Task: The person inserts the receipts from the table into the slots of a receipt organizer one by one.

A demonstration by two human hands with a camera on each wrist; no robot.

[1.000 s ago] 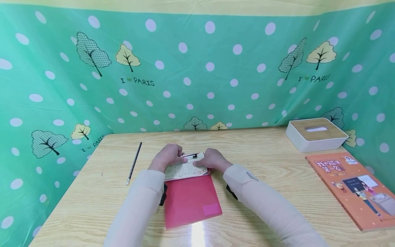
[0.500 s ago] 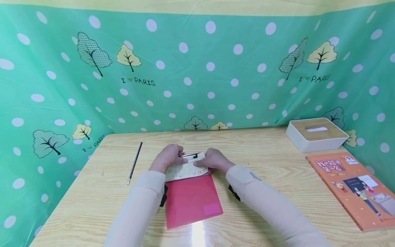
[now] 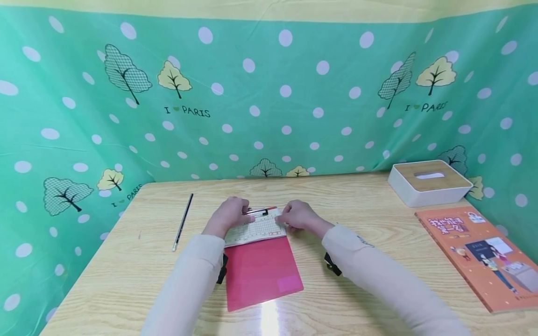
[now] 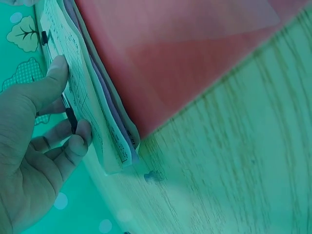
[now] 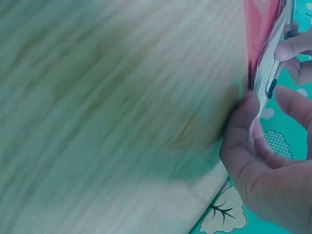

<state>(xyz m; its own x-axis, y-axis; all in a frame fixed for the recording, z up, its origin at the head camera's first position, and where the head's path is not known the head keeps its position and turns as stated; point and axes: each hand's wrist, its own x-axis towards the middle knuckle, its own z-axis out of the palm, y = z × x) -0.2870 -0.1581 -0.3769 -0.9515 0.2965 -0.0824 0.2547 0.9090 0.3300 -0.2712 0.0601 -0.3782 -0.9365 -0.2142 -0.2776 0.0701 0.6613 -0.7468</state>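
A red clip folder (image 3: 262, 275) lies on the table in front of me, with several gridded paper sheets (image 3: 260, 229) on its upper part. Across the sheets' far edge runs a thin metal clip (image 3: 257, 211) with black ends. My left hand (image 3: 229, 215) holds the folder's clip edge, thumb on the top sheet and fingers by the clip in the left wrist view. At the sheets' right edge, my right hand (image 3: 300, 215) has curved fingers at or behind the edge; in the right wrist view its thumb (image 5: 292, 103) stands apart from the paper.
A pencil (image 3: 183, 221) lies to the left. At the far right stands a white tissue box (image 3: 430, 183) with a wooden top, and before it an orange book (image 3: 479, 256). A green dotted curtain (image 3: 269, 93) hangs behind the table.
My right hand has moved rightward and its thumb has come off the middle of the sheets, uncovering their right corner and the clip's far end. The left hand has stayed put.
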